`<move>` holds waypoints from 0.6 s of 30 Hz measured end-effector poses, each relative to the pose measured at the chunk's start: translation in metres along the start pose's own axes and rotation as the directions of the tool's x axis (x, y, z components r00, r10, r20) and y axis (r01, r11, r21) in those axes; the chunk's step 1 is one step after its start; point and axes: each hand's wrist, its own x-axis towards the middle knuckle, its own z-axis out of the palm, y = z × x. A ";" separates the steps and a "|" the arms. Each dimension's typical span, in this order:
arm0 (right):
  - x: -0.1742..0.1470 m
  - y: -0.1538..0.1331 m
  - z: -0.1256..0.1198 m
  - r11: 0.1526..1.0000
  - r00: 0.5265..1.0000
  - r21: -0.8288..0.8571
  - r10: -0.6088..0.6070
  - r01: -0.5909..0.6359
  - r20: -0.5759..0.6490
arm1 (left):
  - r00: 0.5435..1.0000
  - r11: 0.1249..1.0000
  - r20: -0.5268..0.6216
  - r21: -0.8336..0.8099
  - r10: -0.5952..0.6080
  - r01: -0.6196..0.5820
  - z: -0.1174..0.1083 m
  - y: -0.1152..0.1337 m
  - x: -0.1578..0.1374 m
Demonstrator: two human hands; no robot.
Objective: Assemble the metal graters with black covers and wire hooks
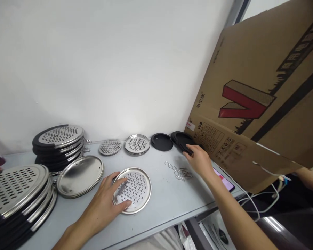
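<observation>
My left hand [104, 201] rests at the left edge of a round metal grater plate [137, 189], its thumb and fingers spread over the perforated face. The plate lies on the table near the front edge. Farther right, my right hand [199, 161] has its thumb and fingers closed on the near rim of a black round holder [182, 139], at a stack by the carton; some fingertips are hidden. Another small stack of black discs [162, 142] sits just left of it. Metal ball chains [174, 170] lie loose between my hands.
Stacks of black-rimmed graters stand at the back left [61, 135] and front left [21, 194]. Plain metal discs [80, 175] and perforated plates [137, 143] lie nearby. A large carton [237, 86] leans on the right, above a phone [225, 180] and white cables [253, 203].
</observation>
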 end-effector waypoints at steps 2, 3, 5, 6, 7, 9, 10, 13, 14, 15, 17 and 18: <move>0.013 0.015 -0.003 0.999 1.000 -0.036 0.013 -0.013 0.002 | 1.000 1.000 -0.012 -0.011 -0.001 0.001 0.000 0.002 0.000; 0.016 0.018 -0.003 0.999 1.000 -0.032 0.008 -0.008 0.007 | 1.000 1.000 -0.015 -0.018 -0.005 0.005 -0.001 0.003 0.000; 0.017 0.012 0.001 1.000 0.999 0.000 -0.026 0.026 0.025 | 1.000 0.999 -0.011 -0.036 -0.018 0.017 -0.002 0.005 0.000; 0.016 0.003 0.005 0.998 0.998 0.024 -0.057 0.056 0.041 | 1.000 0.999 -0.004 -0.045 -0.026 0.026 -0.003 0.006 0.000; 0.014 -0.008 0.011 0.994 0.993 0.054 -0.103 0.099 0.066 | 0.999 0.998 0.004 -0.054 -0.034 0.034 -0.003 0.007 0.001; 0.013 -0.035 0.024 0.969 0.965 0.130 -0.226 0.209 0.132 | 0.999 0.996 0.016 -0.070 -0.045 0.046 -0.005 0.008 0.001; 0.014 -0.050 0.031 0.948 0.940 0.172 -0.298 0.269 0.169 | 0.999 0.996 0.018 -0.076 -0.047 0.049 -0.006 0.009 0.001; 0.023 -0.093 0.053 0.879 0.857 0.257 -0.460 0.402 0.233 | 0.998 0.995 0.027 -0.082 -0.049 0.052 -0.008 0.011 0.001; 0.028 -0.104 0.059 0.860 0.832 0.272 -0.497 0.433 0.248 | 0.998 0.995 0.031 -0.083 -0.051 0.053 -0.008 0.012 0.001; 0.033 -0.113 0.066 0.843 0.809 0.283 -0.527 0.457 0.262 | 0.998 0.995 0.035 -0.085 -0.052 0.055 -0.009 0.012 0.001; 0.042 -0.127 0.076 0.818 0.770 0.296 -0.569 0.494 0.289 | 0.998 0.994 0.039 -0.091 -0.055 0.058 -0.009 0.014 0.000; 0.046 -0.132 0.080 0.808 0.753 0.299 -0.585 0.508 0.302 | 0.998 0.994 0.041 -0.095 -0.056 0.060 -0.010 0.014 0.000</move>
